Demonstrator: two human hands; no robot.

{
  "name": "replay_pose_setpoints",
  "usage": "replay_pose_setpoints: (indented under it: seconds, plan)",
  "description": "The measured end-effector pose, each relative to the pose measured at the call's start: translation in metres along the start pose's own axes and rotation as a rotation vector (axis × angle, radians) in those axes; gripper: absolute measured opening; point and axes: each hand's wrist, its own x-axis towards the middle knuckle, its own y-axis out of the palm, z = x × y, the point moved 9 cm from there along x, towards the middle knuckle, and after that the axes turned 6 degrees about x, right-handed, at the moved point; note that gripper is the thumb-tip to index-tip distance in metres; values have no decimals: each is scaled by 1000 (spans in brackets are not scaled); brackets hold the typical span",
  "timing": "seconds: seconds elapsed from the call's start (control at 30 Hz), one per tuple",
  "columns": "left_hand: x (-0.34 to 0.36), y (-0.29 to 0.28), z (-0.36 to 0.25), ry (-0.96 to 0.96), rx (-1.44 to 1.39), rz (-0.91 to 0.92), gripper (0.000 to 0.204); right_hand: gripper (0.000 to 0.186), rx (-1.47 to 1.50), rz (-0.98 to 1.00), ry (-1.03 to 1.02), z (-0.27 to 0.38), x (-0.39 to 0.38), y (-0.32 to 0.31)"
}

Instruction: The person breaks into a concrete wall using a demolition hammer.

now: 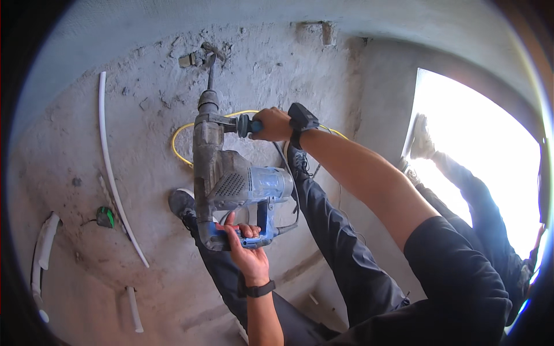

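Note:
A grey and blue demolition hammer [231, 179] stretches away from me, its chisel bit [212, 74] pointing at a broken hole [214, 53] in the rough concrete. Whether the tip touches the concrete is hard to make out. My right hand [273, 124] is closed round the blue side handle near the tool's front. At the back, my left hand [249, 251] wraps the D-shaped rear handle from below, with fingers by the red trigger. A black band is on my left wrist, and a black device [303, 117] sits on my right wrist.
A yellow cable [176, 147] loops behind the hammer, and a dark cord [295, 202] runs from its rear. White pipes [109, 155] lie left, near a small green and black object [105, 217]. My shoes [183, 203] flank the tool. Another person's legs [476, 193] are at right, by a bright opening.

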Motion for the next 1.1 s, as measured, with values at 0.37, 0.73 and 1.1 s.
replay_pose_setpoints:
  seconds: [0.37,0.73,1.1]
  plan:
    - [-22,-30,12,11,-144,6,49,24,-384,-109,-60,53,-26,-13]
    - [-23,1,41,-83,-323,26,45,26,-548,-31,-115,57,-6,-28]
    - [-28,33,72,-189,-441,116,44,22,-714,59,-157,64,5,-44]
